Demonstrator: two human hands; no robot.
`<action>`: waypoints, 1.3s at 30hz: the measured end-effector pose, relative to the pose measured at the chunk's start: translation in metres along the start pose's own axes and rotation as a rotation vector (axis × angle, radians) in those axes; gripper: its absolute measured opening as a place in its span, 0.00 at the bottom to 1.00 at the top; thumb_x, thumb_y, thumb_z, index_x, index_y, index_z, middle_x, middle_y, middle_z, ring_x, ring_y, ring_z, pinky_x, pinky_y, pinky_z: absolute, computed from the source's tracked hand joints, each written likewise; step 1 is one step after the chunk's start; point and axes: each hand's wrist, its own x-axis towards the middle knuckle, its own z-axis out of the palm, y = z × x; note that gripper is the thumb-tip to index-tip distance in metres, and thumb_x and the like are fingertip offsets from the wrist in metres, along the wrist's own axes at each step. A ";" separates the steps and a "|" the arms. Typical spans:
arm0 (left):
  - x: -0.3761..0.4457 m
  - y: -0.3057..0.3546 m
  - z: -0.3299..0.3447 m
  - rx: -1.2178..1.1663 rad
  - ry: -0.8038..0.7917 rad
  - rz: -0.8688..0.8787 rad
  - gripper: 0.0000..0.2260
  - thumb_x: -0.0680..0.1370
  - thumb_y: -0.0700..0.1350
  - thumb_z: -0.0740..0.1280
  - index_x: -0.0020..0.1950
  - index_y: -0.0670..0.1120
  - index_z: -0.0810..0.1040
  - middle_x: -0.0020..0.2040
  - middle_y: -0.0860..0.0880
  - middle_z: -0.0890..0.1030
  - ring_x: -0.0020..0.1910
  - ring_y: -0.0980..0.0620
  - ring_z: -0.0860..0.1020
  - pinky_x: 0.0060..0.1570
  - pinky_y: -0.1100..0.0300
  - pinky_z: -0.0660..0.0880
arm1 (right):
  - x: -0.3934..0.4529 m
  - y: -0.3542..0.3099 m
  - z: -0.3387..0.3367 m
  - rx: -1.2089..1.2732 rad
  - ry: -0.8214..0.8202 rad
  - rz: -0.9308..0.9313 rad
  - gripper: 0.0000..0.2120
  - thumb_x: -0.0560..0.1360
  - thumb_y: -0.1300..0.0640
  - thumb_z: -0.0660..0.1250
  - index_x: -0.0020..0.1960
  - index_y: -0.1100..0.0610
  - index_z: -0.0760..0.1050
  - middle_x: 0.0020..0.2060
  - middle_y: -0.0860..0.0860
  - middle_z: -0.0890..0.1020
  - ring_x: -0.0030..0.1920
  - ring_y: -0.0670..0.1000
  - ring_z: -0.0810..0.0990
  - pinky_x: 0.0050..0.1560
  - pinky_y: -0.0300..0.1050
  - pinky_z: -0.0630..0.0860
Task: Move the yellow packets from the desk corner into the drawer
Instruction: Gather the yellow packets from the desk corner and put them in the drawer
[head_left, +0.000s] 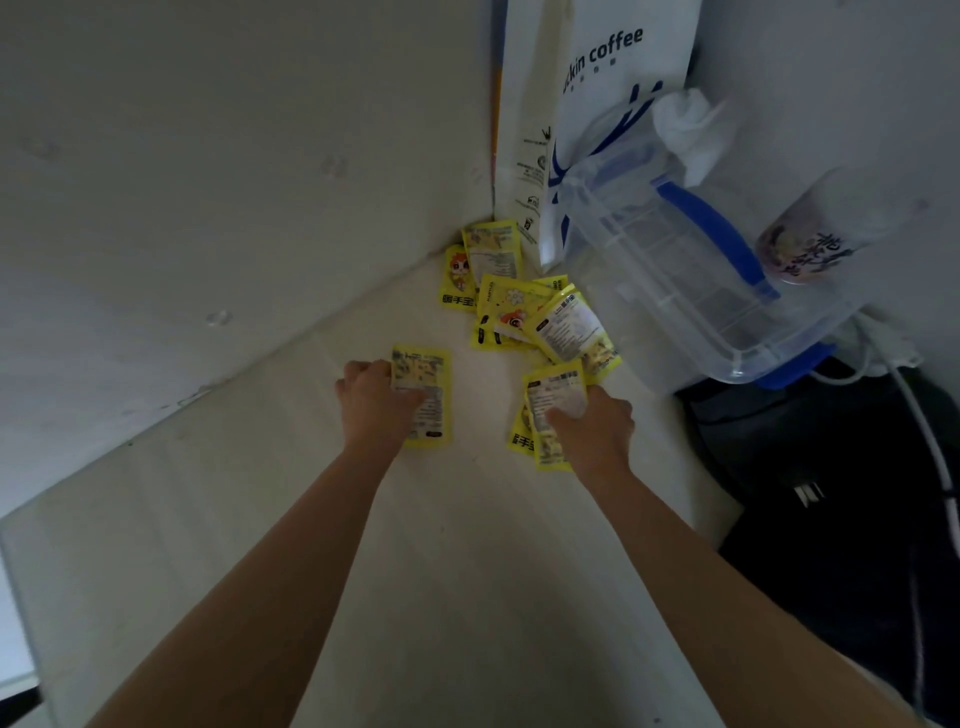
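A heap of yellow printed foil packets (511, 296) lies on the pale flat surface (467, 545) in its far corner, against the walls. Nearer, the left hand (376, 400) grips one packet (423, 395) left of the heap, and the right hand (597, 426) grips several packets (545, 410) to its right. Right of the heap a clear plastic box with blue clips (691, 270) stands before a white paper coffee bag (597, 104), with a printed plastic cup (815, 234) further right.

Two bare forearms, no sleeves, hands (376, 397) unadorned
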 end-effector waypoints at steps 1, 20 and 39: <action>0.000 0.000 0.002 0.034 0.015 -0.004 0.18 0.72 0.45 0.72 0.59 0.39 0.77 0.63 0.41 0.71 0.63 0.40 0.67 0.59 0.52 0.68 | 0.001 -0.003 0.001 -0.029 0.005 -0.013 0.21 0.74 0.53 0.67 0.64 0.60 0.70 0.61 0.62 0.69 0.61 0.63 0.69 0.56 0.51 0.70; -0.024 -0.003 0.006 0.000 0.040 0.131 0.12 0.71 0.35 0.69 0.54 0.39 0.78 0.57 0.43 0.74 0.52 0.43 0.76 0.45 0.63 0.66 | -0.003 -0.022 0.010 -0.120 -0.033 -0.172 0.17 0.75 0.55 0.68 0.63 0.56 0.72 0.61 0.59 0.69 0.57 0.64 0.75 0.58 0.57 0.74; -0.002 0.037 -0.010 -0.207 -0.186 0.157 0.18 0.67 0.39 0.76 0.56 0.48 0.82 0.47 0.48 0.85 0.46 0.49 0.83 0.49 0.51 0.81 | 0.024 -0.005 -0.050 -0.039 0.000 -0.392 0.19 0.76 0.59 0.66 0.65 0.50 0.66 0.54 0.55 0.79 0.55 0.59 0.78 0.56 0.59 0.75</action>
